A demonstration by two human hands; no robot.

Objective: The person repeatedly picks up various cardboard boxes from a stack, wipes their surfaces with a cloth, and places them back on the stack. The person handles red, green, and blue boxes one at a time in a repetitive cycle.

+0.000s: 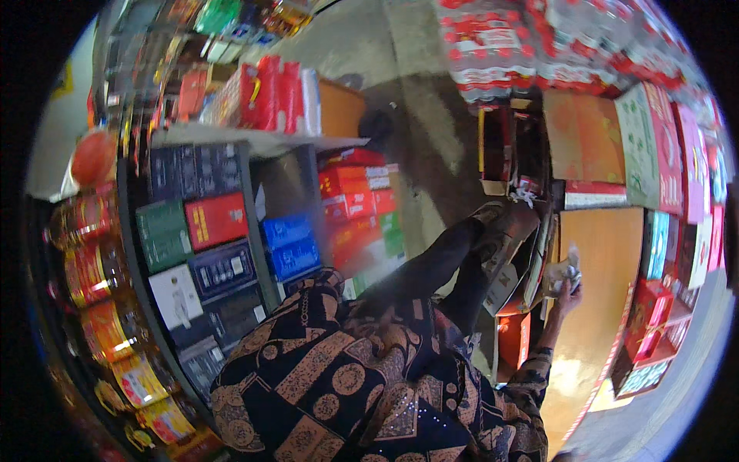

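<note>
My right hand (pixel 569 297) reaches out over a long tan board surface (pixel 600 312), its fingers closed around a crumpled whitish cloth or paper (pixel 560 275). The wad rests at or just above the board's left edge; contact cannot be told. My left hand is not in view; only the patterned left sleeve (pixel 314 291) shows, beside the shelf of boxes. Under my right forearm, an orange-red box (pixel 513 341) stands in the space beside the board. A grey-white carton (pixel 501 289) leans near my legs.
Left, a shelf unit (pixel 249 173) holds dark, red, green and blue boxes (pixel 290 248), with bottles of amber liquid (pixel 95 274) beside it. Shrink-wrapped bottle packs (pixel 491 46) stand at the upper right. Cartons (pixel 586 136) and a red gift box (pixel 648 317) line the right side.
</note>
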